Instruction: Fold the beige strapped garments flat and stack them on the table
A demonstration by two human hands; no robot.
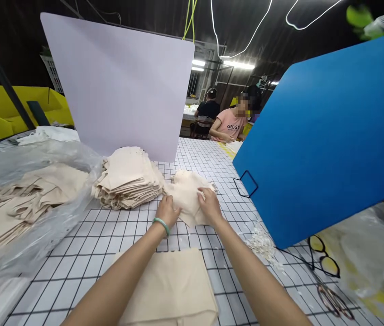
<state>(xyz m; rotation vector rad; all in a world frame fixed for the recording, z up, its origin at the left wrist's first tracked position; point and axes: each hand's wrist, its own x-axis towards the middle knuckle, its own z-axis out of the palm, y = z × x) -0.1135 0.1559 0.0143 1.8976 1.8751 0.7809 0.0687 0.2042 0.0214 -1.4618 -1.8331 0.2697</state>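
Both my hands grip a crumpled cream cloth piece (188,190) on the grid-patterned table (86,253). My left hand (166,211), with a green bangle at the wrist, holds its left edge. My right hand (209,204) pinches its right side. Just left of the piece stands a stack of folded cream cloth pieces (127,177). A flat folded cream cloth (175,285) lies near me, between my forearms.
A clear plastic bag (25,199) with more cream cloth lies at the left. A white panel (120,86) stands behind the stack, a blue panel (328,136) at the right. Scissors (324,267) and white scraps (261,244) lie under the blue panel. Two people sit far behind.
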